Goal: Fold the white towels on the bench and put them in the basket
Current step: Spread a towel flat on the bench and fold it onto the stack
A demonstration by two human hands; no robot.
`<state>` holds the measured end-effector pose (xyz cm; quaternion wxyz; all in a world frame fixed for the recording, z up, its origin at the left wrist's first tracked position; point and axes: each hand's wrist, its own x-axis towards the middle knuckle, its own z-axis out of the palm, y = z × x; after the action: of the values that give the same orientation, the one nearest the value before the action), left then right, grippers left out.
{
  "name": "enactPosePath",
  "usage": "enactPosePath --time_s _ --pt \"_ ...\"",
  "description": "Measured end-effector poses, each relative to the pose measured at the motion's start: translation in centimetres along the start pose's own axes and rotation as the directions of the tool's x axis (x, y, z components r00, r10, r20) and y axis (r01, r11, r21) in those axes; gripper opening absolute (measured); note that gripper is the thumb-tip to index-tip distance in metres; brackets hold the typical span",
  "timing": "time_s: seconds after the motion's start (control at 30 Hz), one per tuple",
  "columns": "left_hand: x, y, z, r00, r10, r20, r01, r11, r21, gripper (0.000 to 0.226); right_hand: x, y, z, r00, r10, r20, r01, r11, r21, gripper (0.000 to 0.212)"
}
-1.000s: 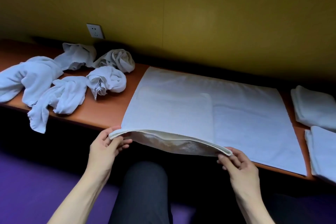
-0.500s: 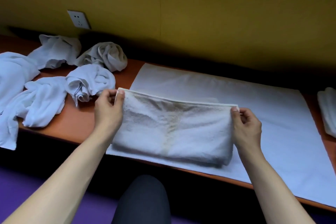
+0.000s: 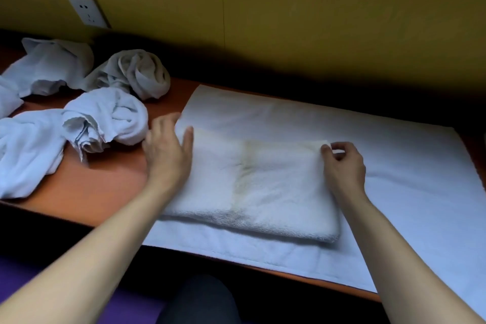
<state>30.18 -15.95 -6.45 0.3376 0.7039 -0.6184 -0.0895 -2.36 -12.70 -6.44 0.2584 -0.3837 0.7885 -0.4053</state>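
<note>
Both hands are on the folded towel [image 3: 263, 187]: the left hand [image 3: 168, 155] lies flat with straight fingers on its left end, while the right hand [image 3: 344, 163] pinches the far right corner. To finish this fold well, I would square that corner, then smooth outward. Its long axis runs left to right along the bench [image 3: 105, 184], on a spread white cloth [image 3: 407, 192], fold toward the person.

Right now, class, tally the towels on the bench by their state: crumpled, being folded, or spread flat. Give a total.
Crumpled towels: 5
Folded towel under the left hand and right hand: 1
Spread flat towel underneath: 1
Total: 7
</note>
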Motion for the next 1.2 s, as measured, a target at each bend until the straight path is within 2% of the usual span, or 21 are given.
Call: enactPosePath --time_s 0.07,0.13,0.23,0.37,0.4,0.47,0.57,0.63,0.7,0.73,0.83,0.93,1.07,1.13,1.2 --pt "-3.4 0.7 -0.2 0.971 0.223 0.087 -0.23 0.97 0.084 0.043 -1.5 0.8 -0.7 1.0 0.003 0.012 -0.003 1.0 -0.017 0.021" --pt "-7.0 0.6 -0.2 0.917 0.33 0.225 -0.363 0.924 0.122 0.046 -3.6 1.4 -1.8 0.999 0.006 0.032 -0.005 0.999 -0.053 0.019" --pt "-10.3 -0.6 0.4 0.864 0.303 0.403 -0.423 0.871 0.25 0.055 -6.8 2.5 -3.2 0.995 0.063 0.075 -0.052 0.989 -0.136 0.019" --pt "-10.4 -1.0 0.9 0.847 0.246 0.471 -0.415 0.86 0.297 0.057 -9.0 3.1 -4.0 0.968 0.189 0.166 -0.158 0.97 -0.184 0.029" --pt "-10.3 -0.9 0.8 0.844 0.234 0.483 -0.408 0.864 0.295 0.058 -9.1 2.9 -4.0 0.952 0.225 0.206 -0.196 0.969 -0.15 0.03" --pt "-10.1 -0.8 0.3 0.824 0.226 0.519 -0.414 0.866 0.28 0.059 -8.9 1.9 -4.0 0.902 0.323 0.288 -0.346 0.938 0.033 0.029" --pt "-9.9 -1.4 -1.0 0.838 0.195 0.51 -0.368 0.892 0.264 0.061 -8.5 -0.6 -4.4 0.768 0.453 0.452 -0.618 0.707 0.342 0.021" --pt "-10.1 -2.4 -2.2 0.897 0.101 0.431 -0.248 0.921 0.302 0.059 -8.4 -2.1 -4.5 0.714 0.447 0.539 -0.685 0.605 0.406 0.018" --pt "-10.4 -3.6 -3.2 0.919 0.003 0.395 -0.142 0.935 0.325 0.06 -8.3 -3.4 -4.0 0.739 0.412 0.533 -0.659 0.608 0.444 0.017" --pt "-10.7 -4.2 -3.4 0.912 -0.022 0.409 -0.117 0.943 0.312 0.062 -8.3 -4.1 -3.6 0.776 0.383 0.502 -0.616 0.629 0.474 0.015" --pt "-11.1 -5.2 -3.6 0.907 -0.026 0.42 -0.083 0.967 0.239 0.066 -8.8 -6.8 -0.9 0.864 0.279 0.42 -0.472 0.74 0.48 0.007" --pt "-10.8 -5.3 -3.7 0.921 -0.035 0.387 -0.051 0.976 0.212 0.067 -9.9 -9.9 3.3 0.926 0.115 0.359 -0.276 0.856 0.438 0.02" --pt "-10.2 -5.2 -4.0 0.922 -0.064 0.383 0.003 0.988 0.156 0.07 -11.9 -13.3 8.4 0.926 -0.071 0.371 -0.039 0.958 0.283 0.019" --pt "-9.8 -5.7 -4.2 0.929 -0.086 0.361 0.087 0.996 0.015 0.064 -13.3 -14.6 10.6 0.905 -0.15 0.398 0.075 0.977 0.198 0.018" --pt "-9.2 -6.3 -4.8 0.929 -0.143 0.341 0.226 0.95 -0.217 0.047 -14.7 -15.1 12.9 0.888 -0.18 0.424 0.124 0.98 0.156 0.018"
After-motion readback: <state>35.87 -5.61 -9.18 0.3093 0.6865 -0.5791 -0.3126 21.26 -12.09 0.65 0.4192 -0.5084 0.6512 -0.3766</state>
